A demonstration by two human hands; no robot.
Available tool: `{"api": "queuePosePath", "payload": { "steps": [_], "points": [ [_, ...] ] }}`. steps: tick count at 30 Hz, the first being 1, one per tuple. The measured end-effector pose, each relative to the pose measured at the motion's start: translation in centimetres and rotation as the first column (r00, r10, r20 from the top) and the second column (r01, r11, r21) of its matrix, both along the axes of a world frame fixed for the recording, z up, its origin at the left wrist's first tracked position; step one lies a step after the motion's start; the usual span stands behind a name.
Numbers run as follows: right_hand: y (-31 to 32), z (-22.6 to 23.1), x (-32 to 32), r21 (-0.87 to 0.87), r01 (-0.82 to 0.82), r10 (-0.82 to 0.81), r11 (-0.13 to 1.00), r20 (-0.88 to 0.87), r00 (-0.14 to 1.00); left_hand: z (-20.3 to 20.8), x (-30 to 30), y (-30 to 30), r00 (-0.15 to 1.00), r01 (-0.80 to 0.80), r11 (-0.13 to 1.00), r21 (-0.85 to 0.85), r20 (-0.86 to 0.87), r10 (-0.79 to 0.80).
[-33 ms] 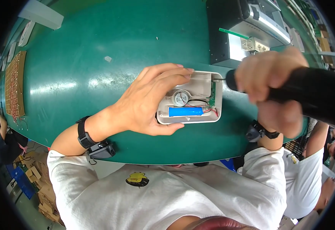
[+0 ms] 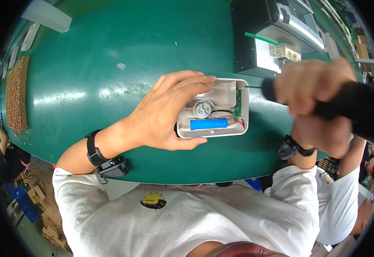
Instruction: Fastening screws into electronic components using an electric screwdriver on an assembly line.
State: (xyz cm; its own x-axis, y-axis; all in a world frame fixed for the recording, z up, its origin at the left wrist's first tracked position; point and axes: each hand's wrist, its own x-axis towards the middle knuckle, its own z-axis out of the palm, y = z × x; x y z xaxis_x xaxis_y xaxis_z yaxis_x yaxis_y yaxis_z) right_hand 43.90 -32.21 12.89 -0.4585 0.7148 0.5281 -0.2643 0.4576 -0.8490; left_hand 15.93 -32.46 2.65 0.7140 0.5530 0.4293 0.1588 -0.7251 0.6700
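a person's left hand [image 2: 165, 115] steadies an open white plastic housing [image 2: 214, 109] on a green worktable [image 2: 88, 64], fingers spread along its far edge and thumb pressed against its near edge, so the shell is clamped from its left end. inside lie a blue cylindrical battery [image 2: 208, 124], a small round part [image 2: 202, 109] and a narrow green circuit board [image 2: 238, 105] with red and black wires. the housing sits near the middle of the table, its long axis running left to right, the battery lying the same way. the right hand [image 2: 315, 98], blurred, is wrapped tight around the thick black handle of a screwdriver [image 2: 324, 100]; its thin shaft points left and its tip meets the housing's far right corner. the tool thus comes in level from the right, roughly along the housing's length, while the left hand covers the opposite end. the right hand is the one nearer that corner. beyond the housing stands a dark machine [image 2: 259, 34] with grey metal parts; a tray of small brown parts [image 2: 15, 94] lies at the table's far left edge. both wrists carry black bands.
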Motion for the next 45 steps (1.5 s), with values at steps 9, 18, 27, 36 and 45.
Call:
{"api": "queuePosePath", "payload": {
  "steps": [9, 18, 27, 36, 45],
  "points": [
    [0.7, 3.5, 5.6, 0.126, 0.157, -0.153, 0.98, -0.039, 0.987, -0.5, 0.1, 0.0, 0.98, -0.199, 0.98, 0.03, 0.034, 0.198],
    [-1.3, 2.9, 3.5, -0.034, 0.04, -0.042, 0.999, -0.038, 0.998, -0.4, -0.1, -0.2, 0.982, -0.187, 0.982, 0.007, -0.006, 0.187],
    [-1.7, 0.4, -0.3, -0.02, -0.067, 0.069, 0.998, 0.145, 0.987, -0.4, 0.2, -0.3, 0.976, -0.209, 0.978, -0.012, 0.065, 0.209],
    [-2.7, -0.1, -1.8, -0.153, 0.126, -0.093, 0.98, 0.208, 0.974, -0.6, 0.2, -0.3, 0.976, -0.207, 0.978, -0.022, 0.06, 0.208],
    [-1.8, -1.1, -2.2, -0.15, 0.058, -0.045, 0.987, 0.091, 0.995, -0.4, -0.1, -0.2, 0.981, -0.193, 0.981, -0.024, 0.017, 0.193]
  ]
}}
